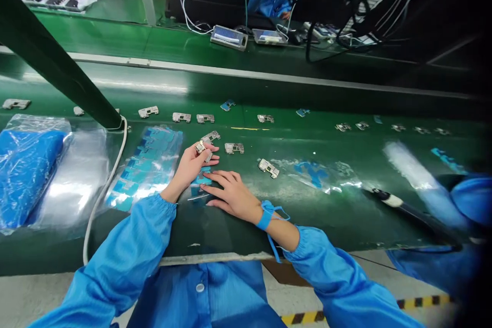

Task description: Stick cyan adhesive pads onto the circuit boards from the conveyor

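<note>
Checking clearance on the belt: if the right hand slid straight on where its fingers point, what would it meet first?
Probably the small light-blue film piece at the fingertips of the right hand, then the left hand, which pinches a small silver metal bracket. Whether film and hand touch is unclear.

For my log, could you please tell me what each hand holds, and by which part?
Left hand pinches a small metal bracket by its edges; right hand lies flat, holding nothing.

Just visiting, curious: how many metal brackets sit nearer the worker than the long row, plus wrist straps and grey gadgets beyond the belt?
Small silvery metal brackets: 4 (1 in left hand)
Blue wrist strap: 1
Flat grey gadgets: 2
Total: 7
</note>
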Tool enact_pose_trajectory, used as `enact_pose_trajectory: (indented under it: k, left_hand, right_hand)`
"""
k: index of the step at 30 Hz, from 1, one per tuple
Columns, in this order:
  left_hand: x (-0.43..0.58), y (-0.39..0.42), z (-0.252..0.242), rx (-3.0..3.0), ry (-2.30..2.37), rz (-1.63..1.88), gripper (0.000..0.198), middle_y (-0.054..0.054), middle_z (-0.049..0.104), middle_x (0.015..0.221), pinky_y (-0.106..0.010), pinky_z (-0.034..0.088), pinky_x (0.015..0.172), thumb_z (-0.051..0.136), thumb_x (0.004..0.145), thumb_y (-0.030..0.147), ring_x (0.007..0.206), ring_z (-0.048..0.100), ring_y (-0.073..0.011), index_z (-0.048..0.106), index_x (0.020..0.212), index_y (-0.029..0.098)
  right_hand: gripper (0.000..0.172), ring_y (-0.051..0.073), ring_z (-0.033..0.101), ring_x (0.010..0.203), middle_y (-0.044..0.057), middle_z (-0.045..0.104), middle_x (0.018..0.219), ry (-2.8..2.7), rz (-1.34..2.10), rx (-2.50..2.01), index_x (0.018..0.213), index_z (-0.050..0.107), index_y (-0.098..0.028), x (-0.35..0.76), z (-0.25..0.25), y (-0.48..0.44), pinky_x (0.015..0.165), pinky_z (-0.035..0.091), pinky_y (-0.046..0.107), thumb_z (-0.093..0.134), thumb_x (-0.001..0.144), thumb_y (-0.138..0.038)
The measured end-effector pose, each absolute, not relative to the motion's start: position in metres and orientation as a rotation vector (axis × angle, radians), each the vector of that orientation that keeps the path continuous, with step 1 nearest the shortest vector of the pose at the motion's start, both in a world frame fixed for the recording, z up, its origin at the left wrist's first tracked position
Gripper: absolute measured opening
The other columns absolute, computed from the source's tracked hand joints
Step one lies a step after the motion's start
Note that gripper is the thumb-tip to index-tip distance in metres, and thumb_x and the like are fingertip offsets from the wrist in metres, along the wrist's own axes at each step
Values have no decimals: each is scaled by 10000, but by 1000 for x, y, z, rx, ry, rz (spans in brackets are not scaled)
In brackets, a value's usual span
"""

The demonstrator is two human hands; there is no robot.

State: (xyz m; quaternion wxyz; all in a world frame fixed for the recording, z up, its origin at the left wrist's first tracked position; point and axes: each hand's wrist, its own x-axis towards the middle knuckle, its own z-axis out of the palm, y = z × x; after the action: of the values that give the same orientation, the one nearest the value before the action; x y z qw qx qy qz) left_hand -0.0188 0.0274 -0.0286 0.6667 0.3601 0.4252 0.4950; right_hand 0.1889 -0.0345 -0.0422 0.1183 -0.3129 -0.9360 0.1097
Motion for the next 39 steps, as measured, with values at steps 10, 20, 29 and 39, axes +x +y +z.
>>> enact_pose_trajectory:
  k: [10, 20, 29, 39]
  left_hand:
    - [-19, 28, -30, 909, 973, 1124, 480, -134, 822, 1292, -348, 732, 856, 917, 905, 463, 970, 837, -185, 626, 1152, 172]
    - [-12, 16, -17, 913, 873, 1103, 613, -84, 841, 1022, -250, 662, 591, 1037, 769, 489, 813, 779, -168, 730, 1178, 151]
    - [-9, 10, -13, 1047, 1016, 1143, 537, 20, 769, 759, -211, 604, 536, 1050, 772, 451, 535, 683, -96, 714, 1084, 172]
    - [-12, 14, -21, 1203, 1031, 1108, 376, 10, 740, 782, -194, 595, 530, 965, 835, 369, 617, 691, -107, 768, 1097, 186]
  right_hand:
    - [194, 187, 719, 1046, 33, 875, 1173, -2449, -33, -422, 1271, 829, -221, 194, 3, -26, 872, 556, 364, 681, 1147, -202]
    - [368, 193, 794, 875, 37, 872, 1035, -1223, 1113, -1103, 1089, 818, -262, 191, -26, 8, 835, 656, 362, 998, 857, -483]
    - [86, 222, 757, 852, 40, 806, 949, -1749, 623, -1062, 1052, 748, -268, 208, -15, 4, 795, 636, 412, 795, 1048, -340]
    - [42, 252, 735, 933, 64, 820, 1005, -2210, 95, -941, 1093, 722, -236, 227, -19, 14, 784, 487, 415, 762, 1093, -247]
